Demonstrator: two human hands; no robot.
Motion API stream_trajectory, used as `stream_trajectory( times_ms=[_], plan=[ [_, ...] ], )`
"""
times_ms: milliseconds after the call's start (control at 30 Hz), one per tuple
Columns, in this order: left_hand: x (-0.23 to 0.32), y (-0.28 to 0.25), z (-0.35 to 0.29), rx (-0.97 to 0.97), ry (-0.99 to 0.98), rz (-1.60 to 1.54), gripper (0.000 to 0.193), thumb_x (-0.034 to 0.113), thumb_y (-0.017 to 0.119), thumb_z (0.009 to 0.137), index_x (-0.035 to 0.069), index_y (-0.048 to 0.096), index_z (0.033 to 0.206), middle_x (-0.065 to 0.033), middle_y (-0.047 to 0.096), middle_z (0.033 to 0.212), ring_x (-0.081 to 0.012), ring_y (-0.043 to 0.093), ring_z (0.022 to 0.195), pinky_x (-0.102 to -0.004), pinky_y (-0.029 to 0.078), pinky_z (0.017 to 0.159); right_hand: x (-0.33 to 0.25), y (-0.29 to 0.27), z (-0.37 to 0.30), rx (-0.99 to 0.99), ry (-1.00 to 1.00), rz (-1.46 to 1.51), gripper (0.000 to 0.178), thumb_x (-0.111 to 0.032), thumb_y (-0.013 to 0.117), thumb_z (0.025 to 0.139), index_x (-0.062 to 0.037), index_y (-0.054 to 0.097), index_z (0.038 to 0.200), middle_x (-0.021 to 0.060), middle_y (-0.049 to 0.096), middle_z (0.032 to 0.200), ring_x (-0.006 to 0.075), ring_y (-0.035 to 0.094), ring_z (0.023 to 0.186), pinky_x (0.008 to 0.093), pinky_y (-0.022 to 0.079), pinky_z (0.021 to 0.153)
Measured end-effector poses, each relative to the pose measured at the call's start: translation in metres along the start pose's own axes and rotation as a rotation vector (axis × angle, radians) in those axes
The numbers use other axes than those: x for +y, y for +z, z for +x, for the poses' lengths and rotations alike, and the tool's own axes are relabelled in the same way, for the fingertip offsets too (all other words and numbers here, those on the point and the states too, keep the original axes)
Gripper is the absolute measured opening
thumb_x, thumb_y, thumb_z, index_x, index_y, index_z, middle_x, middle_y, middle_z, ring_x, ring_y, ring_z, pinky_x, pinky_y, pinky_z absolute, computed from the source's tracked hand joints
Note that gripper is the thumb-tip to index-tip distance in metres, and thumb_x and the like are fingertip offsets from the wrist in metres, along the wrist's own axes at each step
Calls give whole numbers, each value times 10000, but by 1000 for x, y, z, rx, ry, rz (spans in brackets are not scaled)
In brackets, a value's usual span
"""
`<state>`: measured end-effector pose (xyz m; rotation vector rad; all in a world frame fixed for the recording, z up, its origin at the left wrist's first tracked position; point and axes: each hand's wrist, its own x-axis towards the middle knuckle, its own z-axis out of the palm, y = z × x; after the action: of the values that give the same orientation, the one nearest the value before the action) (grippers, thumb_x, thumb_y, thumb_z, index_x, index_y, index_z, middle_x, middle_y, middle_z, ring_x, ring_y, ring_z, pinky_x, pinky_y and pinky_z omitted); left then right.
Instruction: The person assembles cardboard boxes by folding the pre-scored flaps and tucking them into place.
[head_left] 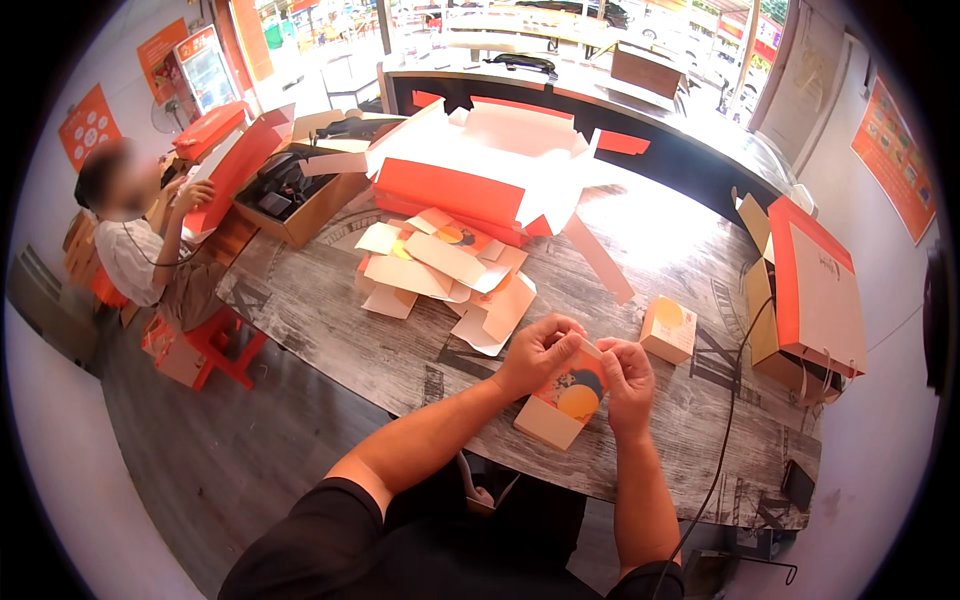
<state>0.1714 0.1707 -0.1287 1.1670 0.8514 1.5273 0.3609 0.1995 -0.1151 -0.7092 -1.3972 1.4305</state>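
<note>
A small orange and cream carton [556, 418], printed with a dark shape and a yellow circle, is at the near side of the table. My left hand [543, 355] pinches its far end with thumb and fingertips. On the other side of that same end, my right hand [627, 385] closes on a pale flap. The carton's near end touches or nearly touches the tabletop. To the right of my hands stands a folded small box [668, 332] with a yellow circle on top. Beyond my left hand lies a loose pile of unfolded cartons [440, 265].
A large open orange box [450, 190] stands behind the pile. At the right are an orange gift bag [818, 285] and a cable [733, 400]. A phone-like dark object [797, 485] lies near the table's edge. At left, a seated person [135, 245] handles an orange box.
</note>
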Motion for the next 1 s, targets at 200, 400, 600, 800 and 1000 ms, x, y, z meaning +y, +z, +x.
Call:
stream_trajectory(
  times_ms=[200,400,600,800,1000],
  plan=[
    [4,2,3,139,3,-42,209,232,618,1042,34,665,1091,-15,677,950,-65,613,876,-234,519,766,-3,9,-2,-54,-137,-119,361,-119,717,939,-40,578,1263,85,587,1281,145,605,1114,284,551,880],
    [6,-3,6,186,2,-143,189,197,602,1046,25,674,1079,-20,686,982,-72,616,907,-247,524,806,-2,18,-2,-113,-50,-128,576,-64,687,886,-56,471,1420,88,551,1346,166,589,1164,299,545,910],
    [-3,-2,8,146,64,54,199,206,658,1006,36,670,1108,-14,671,998,-80,607,943,-263,521,830,5,6,-3,-59,-45,-2,539,-15,605,906,-34,447,1421,107,563,1332,164,588,1157,322,498,991],
    [8,-5,-2,55,97,159,334,242,766,908,41,644,1146,-27,642,951,-93,597,912,-273,514,812,-2,10,-4,-45,88,234,482,-3,552,927,-27,458,1399,114,592,1287,180,601,1136,327,492,995],
    [-8,-7,3,-23,123,228,254,243,705,973,48,655,1129,-10,648,958,-66,595,901,-235,505,792,0,6,-3,-28,79,224,386,-57,546,925,-27,501,1307,105,597,1204,177,613,1073,327,515,953]
  ],
)
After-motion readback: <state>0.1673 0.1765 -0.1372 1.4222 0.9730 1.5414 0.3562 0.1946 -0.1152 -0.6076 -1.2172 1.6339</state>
